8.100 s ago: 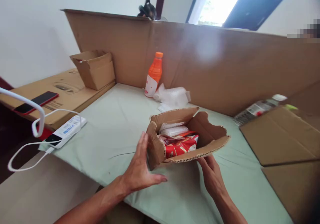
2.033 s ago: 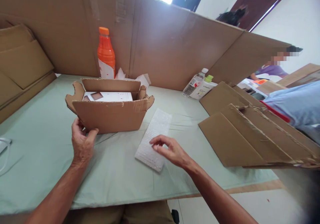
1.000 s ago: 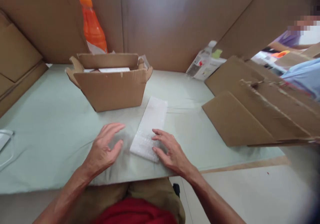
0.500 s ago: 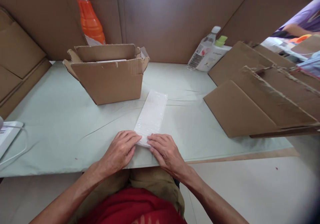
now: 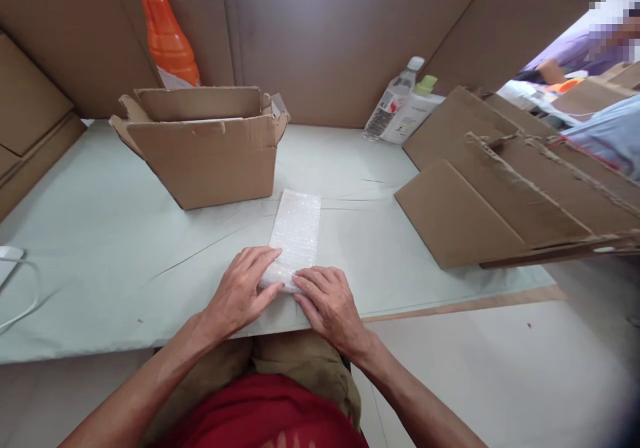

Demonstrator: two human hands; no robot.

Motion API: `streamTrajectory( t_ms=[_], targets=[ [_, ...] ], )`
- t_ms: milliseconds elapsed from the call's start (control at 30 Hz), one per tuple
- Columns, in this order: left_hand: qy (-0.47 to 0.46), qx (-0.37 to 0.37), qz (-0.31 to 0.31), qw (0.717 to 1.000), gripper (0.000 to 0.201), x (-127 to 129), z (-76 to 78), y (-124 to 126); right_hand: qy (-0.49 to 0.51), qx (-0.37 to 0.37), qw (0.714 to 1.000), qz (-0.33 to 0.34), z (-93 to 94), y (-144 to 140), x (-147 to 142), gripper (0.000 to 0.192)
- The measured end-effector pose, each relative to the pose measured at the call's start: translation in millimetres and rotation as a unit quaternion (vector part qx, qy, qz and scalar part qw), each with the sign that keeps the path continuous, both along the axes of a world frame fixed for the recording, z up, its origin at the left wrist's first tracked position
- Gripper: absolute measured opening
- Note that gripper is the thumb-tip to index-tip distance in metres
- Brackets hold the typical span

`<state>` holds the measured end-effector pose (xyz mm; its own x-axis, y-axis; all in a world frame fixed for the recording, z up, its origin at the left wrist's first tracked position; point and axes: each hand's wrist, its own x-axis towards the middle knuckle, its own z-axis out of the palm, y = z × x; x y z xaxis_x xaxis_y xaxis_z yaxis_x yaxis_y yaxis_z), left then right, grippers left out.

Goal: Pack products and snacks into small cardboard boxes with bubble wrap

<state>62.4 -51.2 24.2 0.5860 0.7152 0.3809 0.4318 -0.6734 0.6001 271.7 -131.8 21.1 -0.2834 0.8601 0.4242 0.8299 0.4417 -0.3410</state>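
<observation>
A strip of bubble wrap (image 5: 297, 225) lies on the cloth-covered table in front of me, its near end thicker, as if folded or rolled. At its left edge is my left hand (image 5: 245, 285), open, with fingertips resting on the wrap and the thumb spread away from them at the near corner. My right hand (image 5: 327, 301) is closed on the near right end, fingers bent over the top and thumb low at the near side. Whatever lies inside the thicker end, if anything, cannot be seen.
An open cardboard box (image 5: 210, 165) stands behind the strip, an orange bottle (image 5: 170, 41) beyond it. A clear bottle (image 5: 387, 108) and a white bottle (image 5: 410, 118) lean at the back. More cardboard boxes (image 5: 465, 215) stand right. A white cable (image 5: 37, 295) lies left. Another person's arm shows far right.
My left hand has opened, its thumb moving away from the fingers, which now lie farther up the strip. My right hand keeps its hold. The view has shifted slightly right.
</observation>
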Motion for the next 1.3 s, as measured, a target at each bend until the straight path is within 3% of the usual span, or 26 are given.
streamTrajectory(
  t_ms=[100,167,233,400,500,600,667,800,900,967,1033,1133,1200,1300],
  targets=[
    [-0.004,-0.032,-0.043,0.999,0.044,-13,2.8,-13,0.095,-0.052,0.994,-0.006,2.6,-4,0,0.019],
    [0.001,-0.071,-0.041,0.997,0.044,-18,2.8,-18,0.126,-0.084,0.988,-0.011,7.5,-12,2,0.021],
    [0.007,-0.078,-0.02,0.997,0.042,-16,0.1,-18,0.106,-0.066,0.992,-0.03,10.9,-18,4,0.027],
    [0.014,0.002,0.049,0.999,0.034,-3,-6.6,-8,-0.011,-0.032,0.999,-0.026,5.8,-12,4,0.028],
    [0.006,0.013,0.009,1.0,0.037,-7,-3.1,-15,0.031,-0.052,0.998,-0.022,3.2,-4,2,0.024],
    [0.003,-0.027,-0.016,1.0,0.042,-16,0.8,-28,0.113,-0.099,0.989,-0.011,7.6,-4,3,0.023],
    [0.011,-0.046,0.008,0.999,0.043,-16,0.8,-31,0.115,-0.088,0.989,-0.015,12.0,-7,3,0.024],
    [0.035,-0.037,0.08,0.996,0.036,-8,-4.1,-23,0.02,-0.009,0.999,-0.036,13.9,-10,3,0.028],
    [-0.009,-0.082,0.129,0.988,0.04,-4,-6.5,-19,-0.021,-0.028,0.999,-0.002,7.7,-2,1,0.027],
    [-0.084,-0.17,0.168,0.968,0.05,-6,-6.8,-23,0.025,-0.034,0.999,-0.011,3.7,6,-2,0.025],
    [-0.176,-0.284,0.181,0.925,0.061,-8,-6.8,-31,0.109,-0.057,0.991,-0.046,3.1,11,-4,0.025],
    [-0.272,-0.413,0.144,0.857,0.07,-6,-5.7,-42,0.201,-0.155,0.966,-0.053,8.2,8,-7,0.025],
    [-0.293,-0.459,0.129,0.829,0.072,-1,-3.5,-46,0.211,-0.181,0.96,-0.025,12.4,3,-7,0.021],
    [-0.316,-0.479,0.133,0.808,0.075,8,1.4,-46,0.183,-0.129,0.974,-0.044,15.8,0,1,0.035]
  ],
)
